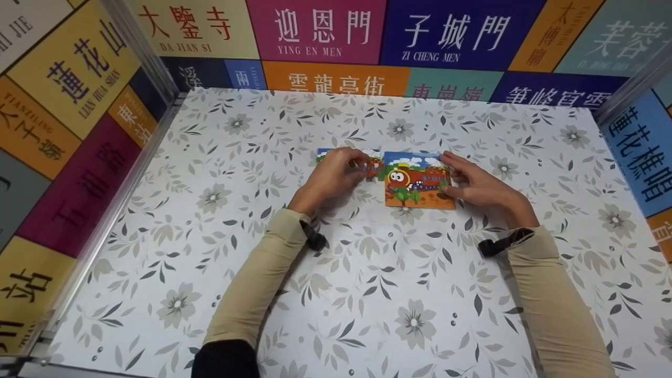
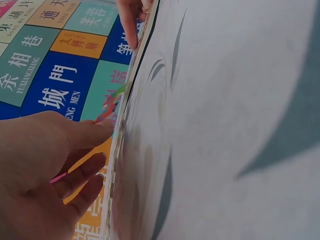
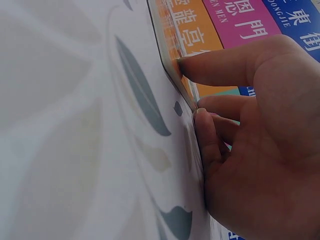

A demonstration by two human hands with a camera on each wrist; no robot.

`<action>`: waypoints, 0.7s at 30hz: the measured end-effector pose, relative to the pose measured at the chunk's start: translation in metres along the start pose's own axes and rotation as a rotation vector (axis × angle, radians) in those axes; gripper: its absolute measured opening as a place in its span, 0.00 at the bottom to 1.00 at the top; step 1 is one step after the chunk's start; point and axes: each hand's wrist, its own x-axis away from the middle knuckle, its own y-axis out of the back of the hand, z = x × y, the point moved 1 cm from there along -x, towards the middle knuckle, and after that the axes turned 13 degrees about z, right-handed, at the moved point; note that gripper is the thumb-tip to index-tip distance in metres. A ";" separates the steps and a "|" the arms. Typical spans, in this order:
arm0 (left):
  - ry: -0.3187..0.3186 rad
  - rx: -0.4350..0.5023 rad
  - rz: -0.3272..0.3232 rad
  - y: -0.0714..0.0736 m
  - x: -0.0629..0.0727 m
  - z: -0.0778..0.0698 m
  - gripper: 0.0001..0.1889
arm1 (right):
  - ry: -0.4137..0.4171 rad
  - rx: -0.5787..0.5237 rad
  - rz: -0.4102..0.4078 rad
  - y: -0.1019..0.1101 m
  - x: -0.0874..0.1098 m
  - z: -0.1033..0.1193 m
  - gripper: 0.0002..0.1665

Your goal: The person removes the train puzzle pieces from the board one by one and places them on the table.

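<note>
A square board with a cartoon train picture (image 1: 415, 184) lies on the table, right of centre. My right hand (image 1: 480, 184) holds this board by its right side, one finger at the far corner and the thumb on the right edge. In the right wrist view, the thumb (image 3: 220, 67) touches the board's rim (image 3: 167, 40). My left hand (image 1: 336, 176) is just left of the board and pinches a small red-and-green picture piece (image 2: 111, 105), partly hidden by the fingers. Behind that hand, a second picture board (image 1: 323, 152) shows only in part.
The table (image 1: 367, 294) has a white cover with grey flowers and leaves. Panels with coloured blocks and large characters (image 1: 320, 26) stand along the back and both sides. A dark strap with a small camera (image 1: 315, 239) sits on each wrist.
</note>
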 end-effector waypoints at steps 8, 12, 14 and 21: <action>0.035 -0.011 0.044 -0.001 0.000 0.003 0.19 | -0.025 0.008 -0.015 -0.001 0.000 0.000 0.50; 0.029 -0.013 0.045 -0.001 0.000 0.003 0.19 | -0.034 0.014 -0.014 -0.001 0.000 0.001 0.50; 0.026 -0.011 0.044 -0.002 0.000 0.004 0.19 | -0.026 0.023 -0.015 -0.001 0.000 0.001 0.50; 0.002 -0.033 0.024 -0.003 -0.001 0.003 0.16 | -0.008 0.044 -0.009 0.000 0.001 0.000 0.48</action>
